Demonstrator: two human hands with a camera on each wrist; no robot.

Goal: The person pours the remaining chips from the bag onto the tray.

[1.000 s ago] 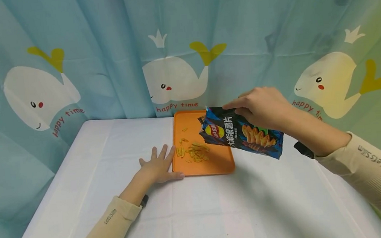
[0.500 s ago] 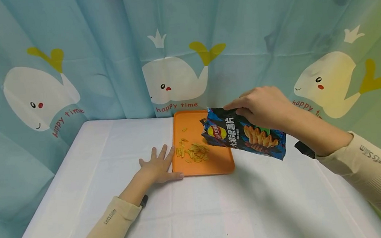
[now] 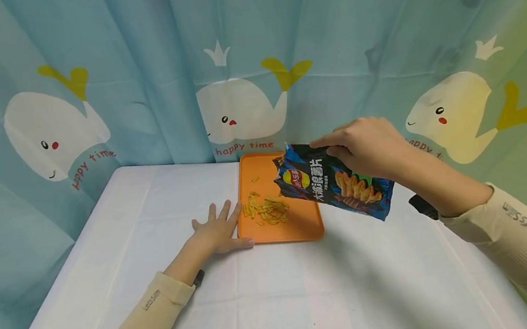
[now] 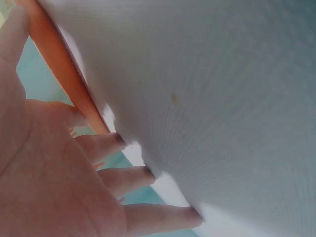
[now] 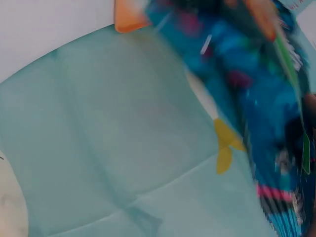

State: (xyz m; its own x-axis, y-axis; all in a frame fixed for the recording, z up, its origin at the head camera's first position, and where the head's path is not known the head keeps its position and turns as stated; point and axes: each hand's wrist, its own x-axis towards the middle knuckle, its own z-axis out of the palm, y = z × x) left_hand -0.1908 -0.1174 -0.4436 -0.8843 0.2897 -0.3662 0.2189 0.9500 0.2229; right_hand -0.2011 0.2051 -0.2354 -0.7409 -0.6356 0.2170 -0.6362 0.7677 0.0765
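Observation:
My right hand (image 3: 365, 142) grips a dark blue bag of potato chips (image 3: 335, 181) by its upper side, holding it tilted above an orange tray (image 3: 304, 229). The bag's torn end points left over the tray. Ridged chips (image 3: 273, 210) lie in a small heap on the tray's left half, with a few loose pieces around it. My left hand (image 3: 218, 234) rests spread at the tray's left edge, its fingers straight; in the left wrist view the thumb and index finger touch the orange rim (image 4: 64, 64). The right wrist view shows the bag (image 5: 237, 89) blurred.
The tray sits on a white-covered table (image 3: 275, 294), near its back edge. Behind the table hangs a light blue curtain (image 3: 152, 80) printed with white whales.
The right hand has shaken the bag slightly, right and then back left and a little up. The chip heap looks nearly the same. My left hand has stayed in place.

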